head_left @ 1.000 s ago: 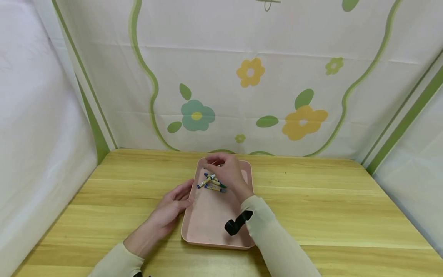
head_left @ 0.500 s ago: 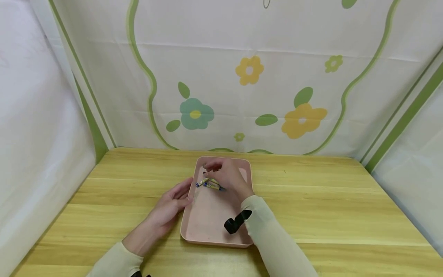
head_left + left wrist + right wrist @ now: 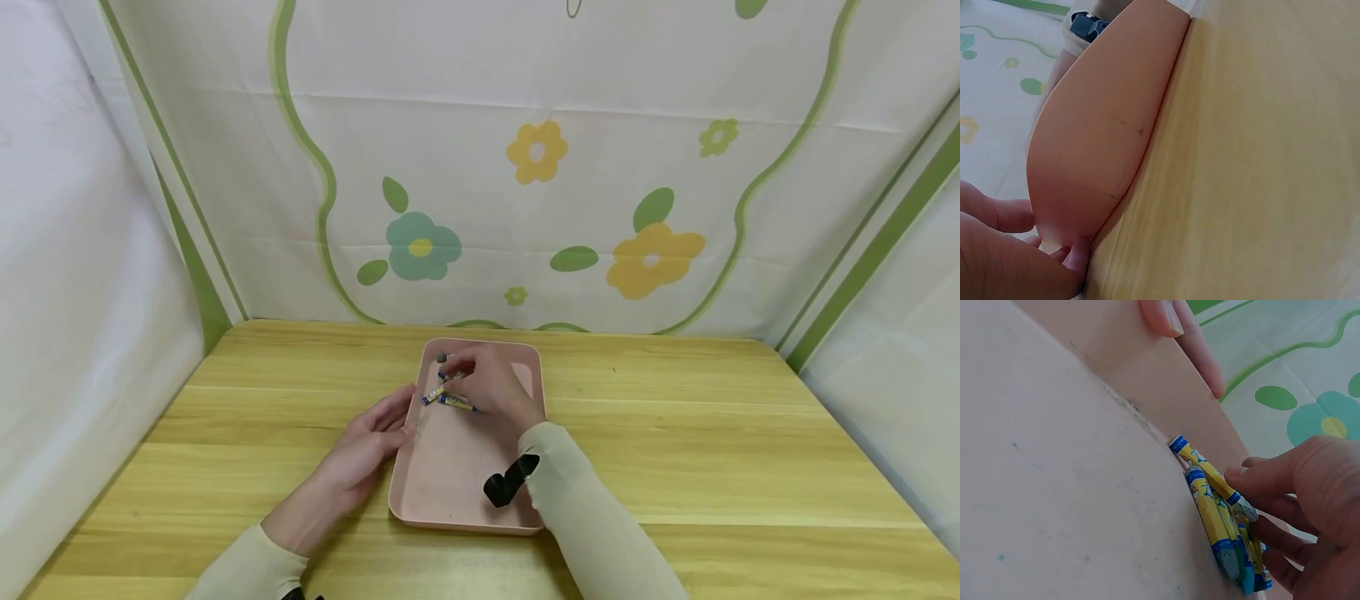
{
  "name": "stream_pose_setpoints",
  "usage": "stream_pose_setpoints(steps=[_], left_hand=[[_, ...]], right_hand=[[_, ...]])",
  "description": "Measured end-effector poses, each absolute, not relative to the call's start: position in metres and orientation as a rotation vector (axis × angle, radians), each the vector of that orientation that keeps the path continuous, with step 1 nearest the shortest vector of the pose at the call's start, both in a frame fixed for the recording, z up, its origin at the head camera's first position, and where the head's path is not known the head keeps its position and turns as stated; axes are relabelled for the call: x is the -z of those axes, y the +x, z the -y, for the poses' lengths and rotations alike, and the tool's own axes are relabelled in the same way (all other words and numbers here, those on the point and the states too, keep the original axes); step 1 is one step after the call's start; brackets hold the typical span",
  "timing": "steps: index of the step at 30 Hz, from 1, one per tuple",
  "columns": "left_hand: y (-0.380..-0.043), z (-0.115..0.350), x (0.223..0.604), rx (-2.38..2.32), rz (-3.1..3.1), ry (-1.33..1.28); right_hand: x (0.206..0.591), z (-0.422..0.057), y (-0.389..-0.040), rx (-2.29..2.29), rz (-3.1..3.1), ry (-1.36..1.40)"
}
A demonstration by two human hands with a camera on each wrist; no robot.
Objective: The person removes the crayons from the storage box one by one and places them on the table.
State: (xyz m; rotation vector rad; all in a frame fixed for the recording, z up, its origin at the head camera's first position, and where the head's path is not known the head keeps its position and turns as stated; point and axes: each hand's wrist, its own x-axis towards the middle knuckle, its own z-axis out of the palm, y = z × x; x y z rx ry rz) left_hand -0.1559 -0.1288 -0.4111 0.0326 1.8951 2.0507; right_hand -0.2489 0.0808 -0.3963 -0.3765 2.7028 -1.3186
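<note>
Since the right fingers [image 3: 1285, 540] pinch one crayon [image 3: 1205, 470] near its tip, it could slip, while left fingers [image 3: 1077, 255] hold the tray [image 3: 450, 479].

my cream right sleeve [image 3: 600, 521], matching left sleeve [image 3: 253, 567], plain creased cloth, a black wrist camera [image 3: 499, 490] at my right cuff [image 3: 553, 440], black hardware [image 3: 295, 594] at my left cuff [image 3: 283, 547], left hand [image 3: 367, 446] and right hand [image 3: 489, 382] bare

Flower-printed white cloth [image 3: 465, 158] behind wooden table [image 3: 712, 458]
</note>
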Motion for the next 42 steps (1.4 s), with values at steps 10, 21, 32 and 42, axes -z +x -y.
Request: stream_pose_setpoints(steps=[10, 21, 32, 42], left_hand=[[-0.1547, 0.1288, 0.4113, -2.074, -1.874, 0.050], [-0.1545, 0.1287, 0.4111, -2.059, -1.883, 0.040], [-0.1540, 0.1297, 0.4114, -2.057, -1.874, 0.039], [-0.1542, 0.1300, 0.4108, -2.054, -1.885, 0.032]], right_hand=[[0.3992, -0.0791, -0.2503, 1.234, -2.753, -0.461], [0.3999, -0.0767, -0.2509, 1.107, -2.811, -0.463], [0.3984, -0.0773, -0.2496, 1.130, -2.792, -0.457], [0.3939, -0.0818, -0.2470, 1.320, -2.711, -0.504]])
